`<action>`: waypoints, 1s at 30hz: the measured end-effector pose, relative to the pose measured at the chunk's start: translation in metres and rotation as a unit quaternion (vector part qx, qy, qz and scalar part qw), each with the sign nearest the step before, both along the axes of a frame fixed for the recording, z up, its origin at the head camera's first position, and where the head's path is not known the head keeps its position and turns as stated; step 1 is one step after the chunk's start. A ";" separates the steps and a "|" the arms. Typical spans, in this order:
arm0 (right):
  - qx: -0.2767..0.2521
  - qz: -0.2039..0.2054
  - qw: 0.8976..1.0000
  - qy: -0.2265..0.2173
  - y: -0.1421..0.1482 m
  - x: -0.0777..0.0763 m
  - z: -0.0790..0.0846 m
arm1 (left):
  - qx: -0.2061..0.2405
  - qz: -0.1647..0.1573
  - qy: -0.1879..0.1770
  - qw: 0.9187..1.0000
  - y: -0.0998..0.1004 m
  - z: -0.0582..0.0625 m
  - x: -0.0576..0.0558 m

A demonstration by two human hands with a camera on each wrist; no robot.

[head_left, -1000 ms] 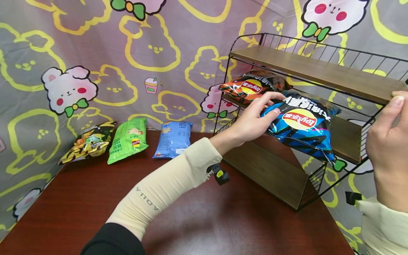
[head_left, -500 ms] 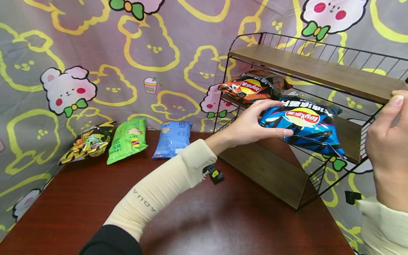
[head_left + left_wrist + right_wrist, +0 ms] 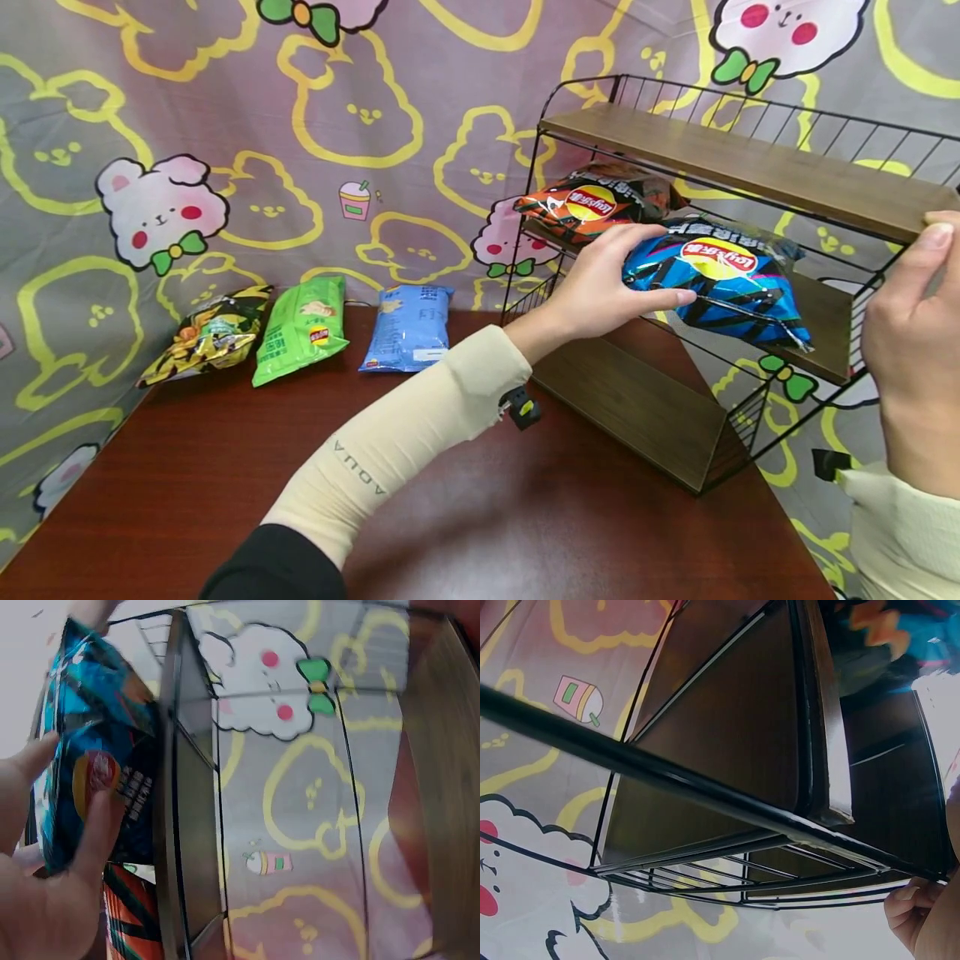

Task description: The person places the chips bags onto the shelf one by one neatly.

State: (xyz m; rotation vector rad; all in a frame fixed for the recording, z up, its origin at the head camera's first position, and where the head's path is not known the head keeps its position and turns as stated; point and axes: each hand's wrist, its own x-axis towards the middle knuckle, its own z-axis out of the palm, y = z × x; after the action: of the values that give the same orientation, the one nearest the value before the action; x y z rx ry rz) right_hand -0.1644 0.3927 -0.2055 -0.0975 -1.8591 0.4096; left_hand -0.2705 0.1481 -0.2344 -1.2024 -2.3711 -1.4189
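Blue Lay's chip bag (image 3: 742, 287): on the middle shelf (image 3: 821, 321), at its near edge.
Bag's long axis: left to right, right end nearer; crimped right end points away from the hand, logo face up and toward the near side.
Left hand (image 3: 596, 283): holds the bag's left end, thumb (image 3: 663, 299) and forefinger spread apart, thumb along the near side, forefinger at the top; other fingers largely hidden, so their lie cannot be told.
Right hand (image 3: 911, 325): grips the near right corner of the wire-framed shelf rack (image 3: 750, 158), thumb on top.
Orange Lay's bag (image 3: 581, 204): same shelf, left of the blue one.
Table (image 3: 150, 483), far left: black-and-gold bag (image 3: 210, 337), green bag (image 3: 302, 329), pale blue bag (image 3: 407, 327).
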 end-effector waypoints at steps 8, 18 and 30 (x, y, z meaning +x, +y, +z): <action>0.003 -0.003 1.000 -0.002 -0.001 -0.001 0.000 | -0.091 0.165 0.203 0.961 0.007 -0.006 0.011; 0.025 -0.007 1.000 -0.004 0.004 -0.001 -0.001 | -0.227 0.104 0.433 0.866 0.009 -0.020 0.040; 0.017 -0.004 1.000 0.003 0.007 -0.004 -0.003 | -0.305 0.090 0.418 0.851 0.029 -0.026 0.040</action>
State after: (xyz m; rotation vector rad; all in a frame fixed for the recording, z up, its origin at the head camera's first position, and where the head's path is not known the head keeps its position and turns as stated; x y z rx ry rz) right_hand -0.1681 0.3996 -0.2089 -0.0807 -1.8583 0.3729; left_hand -0.2307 0.1775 -0.2603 -1.2822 -2.1749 0.0323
